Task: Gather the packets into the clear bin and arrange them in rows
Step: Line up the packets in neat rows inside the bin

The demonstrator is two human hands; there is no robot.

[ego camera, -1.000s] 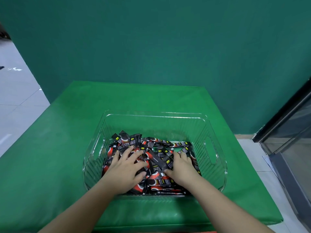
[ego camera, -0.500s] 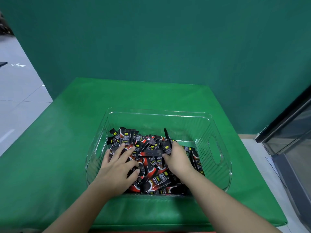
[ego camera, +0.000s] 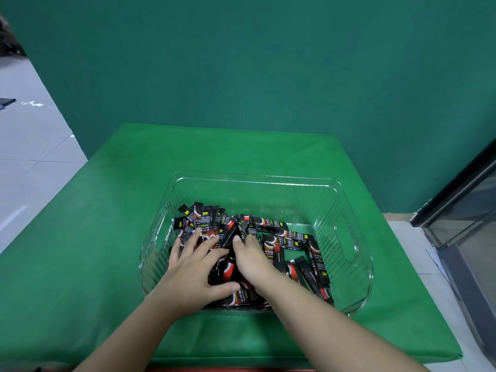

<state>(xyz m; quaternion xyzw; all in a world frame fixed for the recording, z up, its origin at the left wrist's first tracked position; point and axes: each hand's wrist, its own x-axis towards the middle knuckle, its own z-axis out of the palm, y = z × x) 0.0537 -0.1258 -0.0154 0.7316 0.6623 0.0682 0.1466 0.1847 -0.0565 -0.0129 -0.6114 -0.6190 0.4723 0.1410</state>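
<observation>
Head view: both hands have bunched the packets [ego camera: 212, 224] toward the clear bin's [ego camera: 346, 299] nine o'clock; left hand [ego camera: 192, 272] presses flat, fingers spread, right hand [ego camera: 251, 260] curls round some.

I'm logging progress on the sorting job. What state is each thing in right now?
Clear bin: upright on the green table, no lid.
Packets: all inside the bin, jumbled, not in rows.
Left hand: fingers spread, pressing on the pile.
Right hand: fingers curled into the packets.
</observation>
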